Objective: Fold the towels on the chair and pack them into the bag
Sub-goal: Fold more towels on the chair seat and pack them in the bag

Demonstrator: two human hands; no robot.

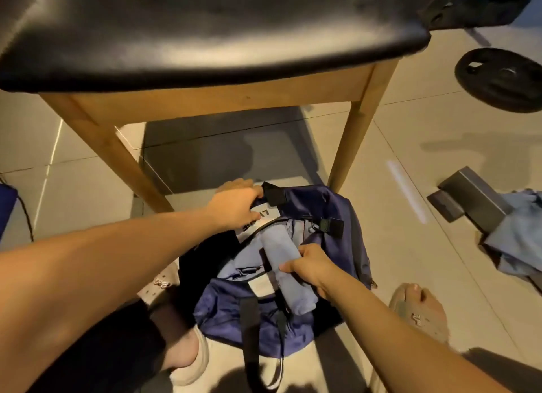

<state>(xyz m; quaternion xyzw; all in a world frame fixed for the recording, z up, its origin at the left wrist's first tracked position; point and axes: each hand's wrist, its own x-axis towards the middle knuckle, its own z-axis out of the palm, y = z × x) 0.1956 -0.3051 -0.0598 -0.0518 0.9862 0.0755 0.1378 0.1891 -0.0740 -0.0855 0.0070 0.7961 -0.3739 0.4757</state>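
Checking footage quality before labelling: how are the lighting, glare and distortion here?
Head view: warm, dim light; soft glare patches on the black chair seat; wide-angle distortion bows its front edge; dark shadows on the floor beneath; rolled towel and bag are legible, slightly soft.

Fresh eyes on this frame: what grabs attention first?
The right hand grips a rolled pale-blue towel over the open navy bag on the floor, bottom centre, while the left hand holds the bag's far rim. The chair's glossy black seat fills the top; a weight plate lies upper right.
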